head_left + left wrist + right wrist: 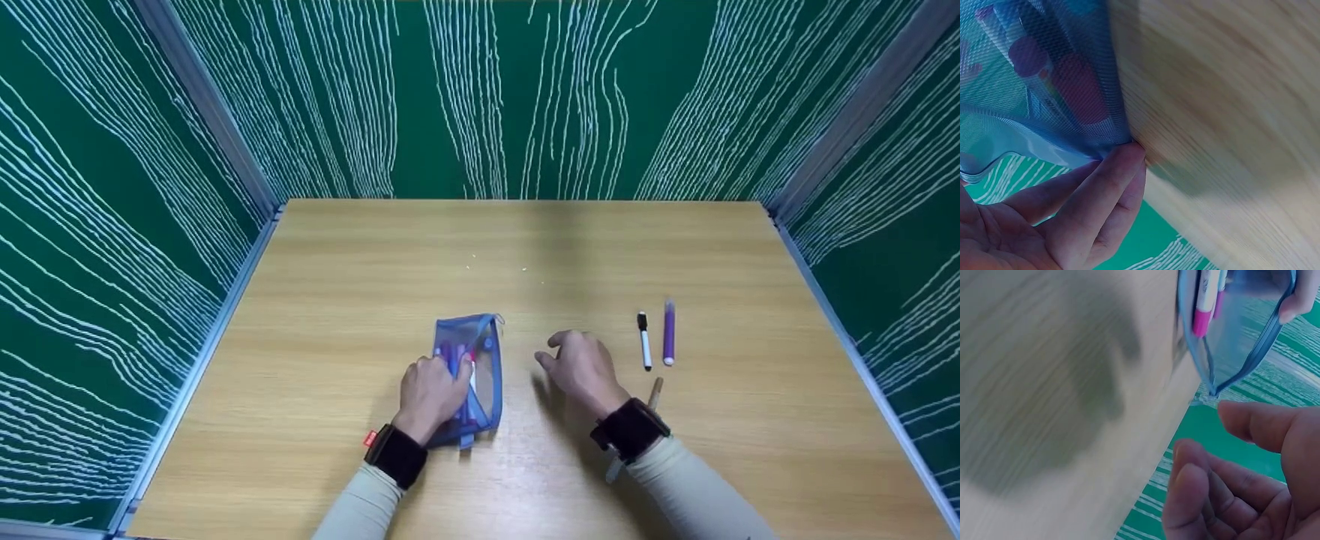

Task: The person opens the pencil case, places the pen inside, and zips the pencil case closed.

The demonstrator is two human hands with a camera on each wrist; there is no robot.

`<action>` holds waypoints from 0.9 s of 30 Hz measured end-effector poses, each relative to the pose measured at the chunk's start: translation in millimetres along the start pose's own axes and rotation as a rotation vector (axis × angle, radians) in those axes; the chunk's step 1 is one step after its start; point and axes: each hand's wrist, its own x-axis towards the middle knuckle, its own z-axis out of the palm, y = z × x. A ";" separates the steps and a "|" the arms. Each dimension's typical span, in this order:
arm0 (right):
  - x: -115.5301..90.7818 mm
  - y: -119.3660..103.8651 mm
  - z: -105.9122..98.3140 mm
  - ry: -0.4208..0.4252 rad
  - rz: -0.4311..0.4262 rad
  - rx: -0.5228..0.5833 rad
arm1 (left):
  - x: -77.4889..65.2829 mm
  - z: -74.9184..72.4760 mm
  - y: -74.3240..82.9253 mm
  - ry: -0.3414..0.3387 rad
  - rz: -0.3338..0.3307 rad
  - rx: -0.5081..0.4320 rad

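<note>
Green walls (420, 112) behind and beside wooden table (360, 262). Mesh pouch (487, 379) on table, pens (450, 356) inside, mouth gaping. Step looks like steadying pouch for filling or emptying, cannot tell which; next move likely calls for right hand (585, 367) closing on pen, pouch firm. Left hand (435, 390) reaches over pouch's left side, pinching edge. Right hand hovers between pouch and purple marker (669, 334), fingers loosely curled, thumb apart, holding nothing.

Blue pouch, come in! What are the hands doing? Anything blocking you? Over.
Left hand pinching blue mesh pouch, pens inside. Right hand empty, beside it. Nothing seen between them; purple marker lies farther right.
</note>
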 end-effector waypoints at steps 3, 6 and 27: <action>2.1 9.8 -5.1 0.033 -0.022 -0.054 | -0.4 0.3 0.0 0.017 0.004 0.002; 4.5 19.7 -9.8 0.075 -0.048 -0.126 | -0.6 1.6 0.1 0.049 0.010 0.007; 25.6 82.7 -54.2 0.179 0.074 -0.277 | -0.2 0.7 0.4 0.030 0.011 0.016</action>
